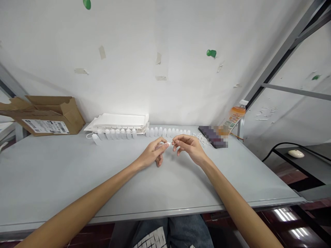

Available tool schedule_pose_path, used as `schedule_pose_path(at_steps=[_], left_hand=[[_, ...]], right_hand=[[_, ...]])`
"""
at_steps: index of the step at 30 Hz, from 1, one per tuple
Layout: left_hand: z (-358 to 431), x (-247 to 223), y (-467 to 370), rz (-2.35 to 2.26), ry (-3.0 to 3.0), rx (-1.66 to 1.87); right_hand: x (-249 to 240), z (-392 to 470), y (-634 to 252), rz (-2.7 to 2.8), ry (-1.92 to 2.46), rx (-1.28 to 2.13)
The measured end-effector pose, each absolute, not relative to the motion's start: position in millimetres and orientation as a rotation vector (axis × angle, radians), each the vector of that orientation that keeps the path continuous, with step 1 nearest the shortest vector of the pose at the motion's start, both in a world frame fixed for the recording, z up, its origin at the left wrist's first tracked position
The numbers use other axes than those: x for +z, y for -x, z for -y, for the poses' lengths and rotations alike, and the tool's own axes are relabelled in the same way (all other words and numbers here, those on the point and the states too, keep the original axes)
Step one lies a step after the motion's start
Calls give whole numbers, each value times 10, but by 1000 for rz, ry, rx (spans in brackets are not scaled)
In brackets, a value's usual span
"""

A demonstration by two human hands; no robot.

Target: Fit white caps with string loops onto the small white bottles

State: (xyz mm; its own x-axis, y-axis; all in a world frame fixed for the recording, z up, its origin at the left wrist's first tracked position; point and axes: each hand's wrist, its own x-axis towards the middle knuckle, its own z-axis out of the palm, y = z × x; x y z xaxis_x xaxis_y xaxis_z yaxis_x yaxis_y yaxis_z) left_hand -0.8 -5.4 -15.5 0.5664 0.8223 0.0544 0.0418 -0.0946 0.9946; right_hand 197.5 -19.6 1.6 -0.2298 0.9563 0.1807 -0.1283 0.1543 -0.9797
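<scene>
And here, over the front of the grey table [121, 193], the left hand [152, 151] has thumb and forefinger pinching a small white plastic piece [169, 144], its other fingers curled beneath, likely to steady something so tiny. Right up against it comes the right hand [190, 146], thumb and forefinger drawn close, remaining fingers loosely bent; whether they grip anything, I can't tell. Fingertips meeting like this suggests fine, two-sided control. Behind, small white bottles stand in two upright rows, a left row [117, 134] and a right row [168, 132], probably lined up for easy reach. Beside the right hand lies a loose pile of white plastic loops [203, 140], handy to that side, while the cardboard box [54, 119] sits well off left, leaving elbow room.
</scene>
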Motion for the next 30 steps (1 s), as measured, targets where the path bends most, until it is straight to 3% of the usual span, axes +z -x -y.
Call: schedule_pose_path(at_steps=[30], left_hand=[[66, -126, 28, -833, -1681, 841]], right_hand=[[33, 219, -1928, 1353, 876, 1237]])
